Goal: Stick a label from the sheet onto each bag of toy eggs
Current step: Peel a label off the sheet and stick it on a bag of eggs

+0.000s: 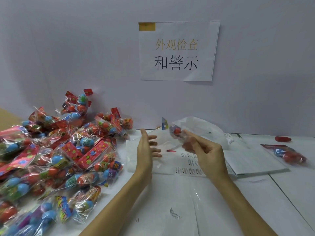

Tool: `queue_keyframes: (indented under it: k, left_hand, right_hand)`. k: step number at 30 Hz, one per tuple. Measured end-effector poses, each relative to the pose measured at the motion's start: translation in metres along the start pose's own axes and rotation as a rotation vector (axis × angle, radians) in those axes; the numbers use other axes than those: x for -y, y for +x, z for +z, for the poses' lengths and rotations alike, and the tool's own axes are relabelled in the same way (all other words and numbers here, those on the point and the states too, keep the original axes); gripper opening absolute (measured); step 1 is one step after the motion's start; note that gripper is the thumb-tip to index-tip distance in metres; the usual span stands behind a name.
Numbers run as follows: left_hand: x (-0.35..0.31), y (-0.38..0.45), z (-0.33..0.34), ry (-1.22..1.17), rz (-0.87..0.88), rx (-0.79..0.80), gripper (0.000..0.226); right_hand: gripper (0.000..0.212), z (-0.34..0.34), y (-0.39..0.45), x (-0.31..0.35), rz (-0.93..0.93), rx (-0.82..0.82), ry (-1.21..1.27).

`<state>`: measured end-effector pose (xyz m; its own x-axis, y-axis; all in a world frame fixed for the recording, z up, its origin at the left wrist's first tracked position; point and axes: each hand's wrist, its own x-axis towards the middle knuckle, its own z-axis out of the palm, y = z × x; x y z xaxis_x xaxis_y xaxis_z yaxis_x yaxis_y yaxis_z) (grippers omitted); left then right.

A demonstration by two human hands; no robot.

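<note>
Pile of bagged toy eggs (56, 155), left, red and blue in clear film. Left hand (146, 150), fingers straight, holding nothing. Right hand (204, 150) grips a blurred bag (177, 132) above the label sheet (189, 165). White table (221, 210); wall notice (178, 51).

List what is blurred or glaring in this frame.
Head view: the bag gripped by the right hand is motion-blurred; the left hand is fairly sharp; glare glints on the pile of bags; wide-angle bending curves the table edge; the wall sign reads clearly.
</note>
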<state>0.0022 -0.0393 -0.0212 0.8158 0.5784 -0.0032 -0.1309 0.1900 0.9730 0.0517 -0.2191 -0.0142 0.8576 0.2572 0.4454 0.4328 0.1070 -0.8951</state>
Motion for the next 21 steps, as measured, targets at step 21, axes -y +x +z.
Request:
queue_keyframes:
  k: [21]
  left_hand:
    - [-0.016,-0.008,-0.005,-0.168,-0.193,0.43,0.041]
  right_hand:
    - [0.041,-0.003,0.002,0.007,0.489,0.087,0.152]
